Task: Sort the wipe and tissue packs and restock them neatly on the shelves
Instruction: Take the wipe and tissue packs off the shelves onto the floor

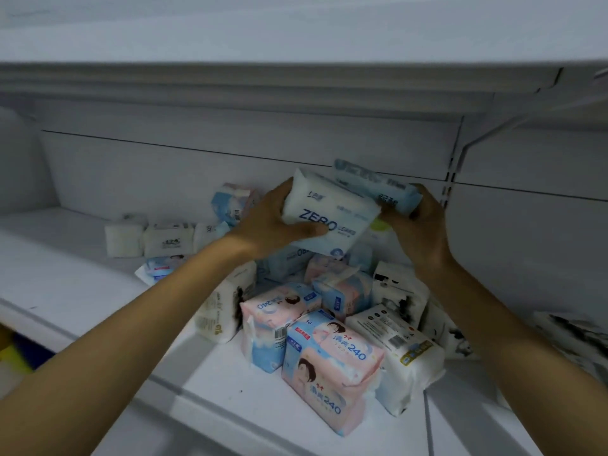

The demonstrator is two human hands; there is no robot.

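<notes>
My left hand [273, 222] grips a white and blue ZERO wipe pack [332, 209], thumb across its front, held above the pile. My right hand [418, 225] grips a second blue ZERO pack [375, 185] just behind and to the right of the first. Below them a heap of packs lies on the white shelf [82, 291]: pink and blue 240 tissue packs [332, 366], a white pack with barcode [401, 353] and a cream pack [220, 311].
Three small white packs [151, 240] stand in a row at the shelf's back left, with a blue pack [230, 202] behind them. An upper shelf [296, 44] hangs overhead. A shelf bracket [454, 172] and black-and-white packs [572, 337] sit at the right.
</notes>
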